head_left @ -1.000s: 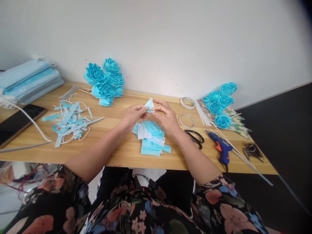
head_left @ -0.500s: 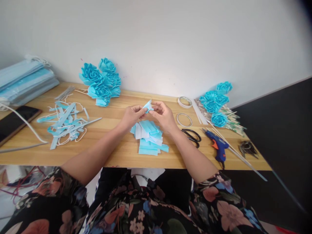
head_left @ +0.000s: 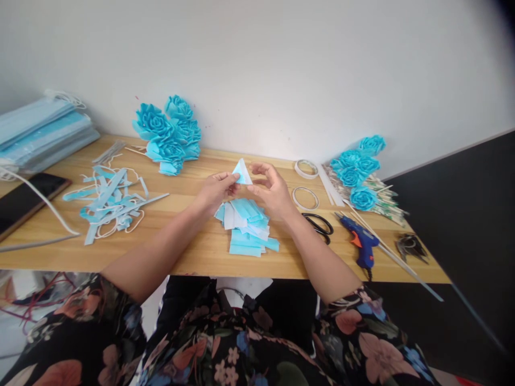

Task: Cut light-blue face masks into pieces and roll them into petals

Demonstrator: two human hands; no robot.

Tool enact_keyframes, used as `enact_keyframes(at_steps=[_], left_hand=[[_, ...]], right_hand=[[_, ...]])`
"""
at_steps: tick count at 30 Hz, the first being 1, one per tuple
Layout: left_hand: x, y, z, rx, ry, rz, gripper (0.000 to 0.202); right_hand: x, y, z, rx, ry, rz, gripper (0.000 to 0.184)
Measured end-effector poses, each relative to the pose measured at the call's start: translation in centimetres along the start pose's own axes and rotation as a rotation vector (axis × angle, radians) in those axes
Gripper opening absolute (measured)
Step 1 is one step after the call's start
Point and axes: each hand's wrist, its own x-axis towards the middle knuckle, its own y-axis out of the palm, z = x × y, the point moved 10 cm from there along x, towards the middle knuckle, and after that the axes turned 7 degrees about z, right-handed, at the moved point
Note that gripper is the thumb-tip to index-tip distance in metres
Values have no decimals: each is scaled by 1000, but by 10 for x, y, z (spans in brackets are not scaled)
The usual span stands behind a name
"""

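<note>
A small blue and white piece of mask fabric (head_left: 243, 172), folded into a triangle with its tip up, is pinched at its left side by my left hand (head_left: 218, 192). My right hand (head_left: 273, 188) is on the other side, its thumb close to the lower right corner and its fingers spread apart; whether the thumb touches the fabric I cannot tell. Below both hands a loose pile of cut mask pieces (head_left: 247, 228) lies on the wooden table (head_left: 193, 246).
Left are mask strips (head_left: 110, 201), a phone (head_left: 34, 198), stacked face masks (head_left: 44, 128) and blue fabric roses (head_left: 171, 134). On the right lie tape rolls (head_left: 306, 169), scissors (head_left: 319, 225), a glue gun (head_left: 364, 246), more roses (head_left: 358, 166) and thin sticks (head_left: 396, 209).
The fabric has gone from a partly folded shape between both hands to a flat, upright triangle. My right hand's fingers have opened away from it while my left hand keeps its pinch.
</note>
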Motion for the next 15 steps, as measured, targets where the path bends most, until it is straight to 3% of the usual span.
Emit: enact_keyframes(at_steps=[8, 15], left_hand=[[1, 3, 11, -97, -90, 41, 28], [2, 3, 13, -138, -75, 64, 32]], right_hand=[[-2, 3, 18, -275, -166, 39, 11], [-2, 6, 21, -367, -184, 53, 32]])
